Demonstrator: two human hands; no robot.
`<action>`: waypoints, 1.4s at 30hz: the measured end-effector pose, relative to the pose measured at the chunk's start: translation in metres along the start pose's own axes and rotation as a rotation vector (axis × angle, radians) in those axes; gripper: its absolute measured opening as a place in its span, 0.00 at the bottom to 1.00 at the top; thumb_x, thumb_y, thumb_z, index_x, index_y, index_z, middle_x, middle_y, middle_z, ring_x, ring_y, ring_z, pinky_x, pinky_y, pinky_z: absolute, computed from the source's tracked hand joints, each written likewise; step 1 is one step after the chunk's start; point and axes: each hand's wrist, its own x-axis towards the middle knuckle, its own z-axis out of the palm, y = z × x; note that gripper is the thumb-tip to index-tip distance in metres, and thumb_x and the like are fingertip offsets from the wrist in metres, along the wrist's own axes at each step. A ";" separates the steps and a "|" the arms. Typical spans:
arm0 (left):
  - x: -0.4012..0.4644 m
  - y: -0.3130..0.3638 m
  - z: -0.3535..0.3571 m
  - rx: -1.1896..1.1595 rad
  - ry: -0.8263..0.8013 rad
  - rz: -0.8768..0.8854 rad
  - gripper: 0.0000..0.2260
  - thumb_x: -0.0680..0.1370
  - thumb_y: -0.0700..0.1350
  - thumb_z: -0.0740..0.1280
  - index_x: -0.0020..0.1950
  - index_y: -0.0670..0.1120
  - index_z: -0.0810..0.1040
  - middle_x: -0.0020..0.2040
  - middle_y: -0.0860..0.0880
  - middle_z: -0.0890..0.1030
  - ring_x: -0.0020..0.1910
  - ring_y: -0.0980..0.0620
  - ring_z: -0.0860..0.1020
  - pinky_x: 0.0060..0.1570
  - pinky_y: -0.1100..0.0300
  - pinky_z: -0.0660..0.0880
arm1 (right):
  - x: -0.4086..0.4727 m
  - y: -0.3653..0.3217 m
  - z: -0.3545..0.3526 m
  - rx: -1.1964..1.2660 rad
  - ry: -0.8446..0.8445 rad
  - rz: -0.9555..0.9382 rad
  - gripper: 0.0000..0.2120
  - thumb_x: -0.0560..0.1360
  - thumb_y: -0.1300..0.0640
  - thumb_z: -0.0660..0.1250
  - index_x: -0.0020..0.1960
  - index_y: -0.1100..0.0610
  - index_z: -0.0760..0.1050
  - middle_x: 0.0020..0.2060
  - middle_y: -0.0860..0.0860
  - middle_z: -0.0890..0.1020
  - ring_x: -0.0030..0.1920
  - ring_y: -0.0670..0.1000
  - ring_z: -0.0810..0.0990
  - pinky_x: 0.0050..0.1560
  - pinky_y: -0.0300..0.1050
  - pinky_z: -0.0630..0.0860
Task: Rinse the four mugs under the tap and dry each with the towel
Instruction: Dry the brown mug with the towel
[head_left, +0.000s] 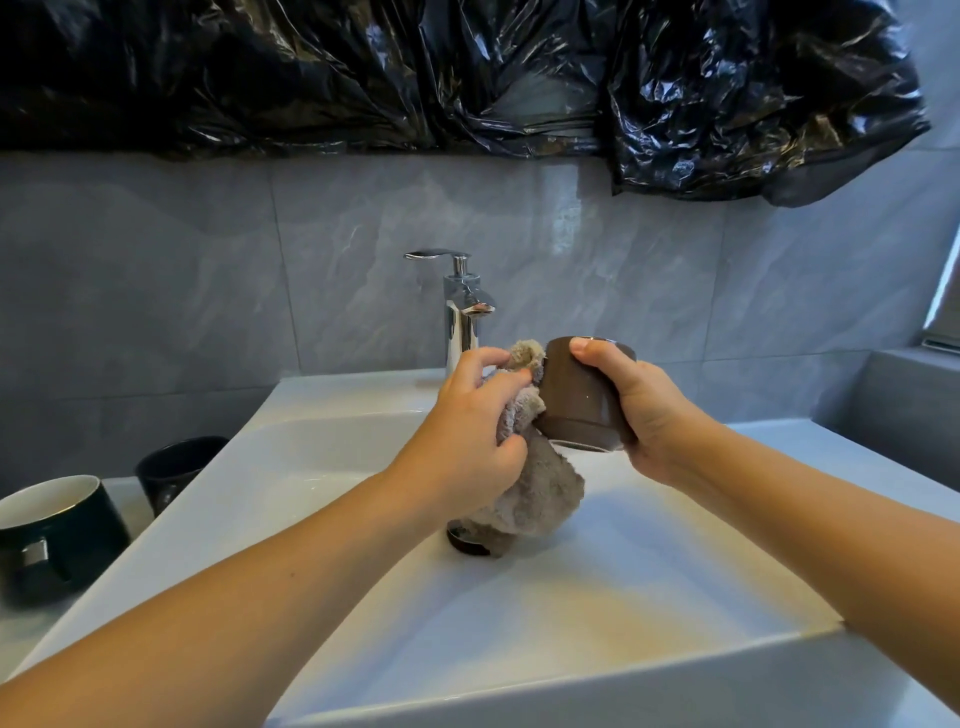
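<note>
White sink (519, 639) sat below grey tiled wall (208, 291); your right hand (639, 410) gripped the brown mug (576, 400), left hand (467, 441) clutched the towel (540, 499).

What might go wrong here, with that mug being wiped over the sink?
The right hand holds the brown mug tilted above the hard white sink; if still wet it might slip and chip. The towel, gripped by the left hand, hangs down near the drain and may soak up water. The dark mug at the left looks easy to knock.
</note>
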 end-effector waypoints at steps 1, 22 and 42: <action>-0.001 0.001 0.000 0.025 -0.018 0.006 0.25 0.76 0.38 0.65 0.73 0.47 0.72 0.70 0.53 0.63 0.67 0.52 0.68 0.64 0.63 0.65 | 0.001 -0.001 -0.002 0.024 0.020 0.002 0.18 0.70 0.47 0.75 0.55 0.56 0.79 0.40 0.53 0.86 0.37 0.53 0.85 0.36 0.45 0.81; -0.006 0.041 -0.016 -0.769 0.048 -0.346 0.22 0.72 0.39 0.66 0.65 0.55 0.75 0.56 0.46 0.79 0.45 0.50 0.80 0.43 0.64 0.77 | -0.034 -0.006 0.023 -0.058 0.016 -0.037 0.15 0.76 0.41 0.66 0.45 0.53 0.81 0.39 0.52 0.85 0.38 0.52 0.83 0.39 0.47 0.79; -0.066 0.085 -0.017 -0.815 -0.053 -0.452 0.29 0.67 0.44 0.76 0.67 0.50 0.74 0.60 0.43 0.82 0.57 0.44 0.83 0.60 0.47 0.79 | -0.119 -0.002 -0.001 0.015 -0.047 0.088 0.26 0.74 0.38 0.69 0.64 0.49 0.66 0.53 0.54 0.82 0.41 0.53 0.86 0.42 0.56 0.84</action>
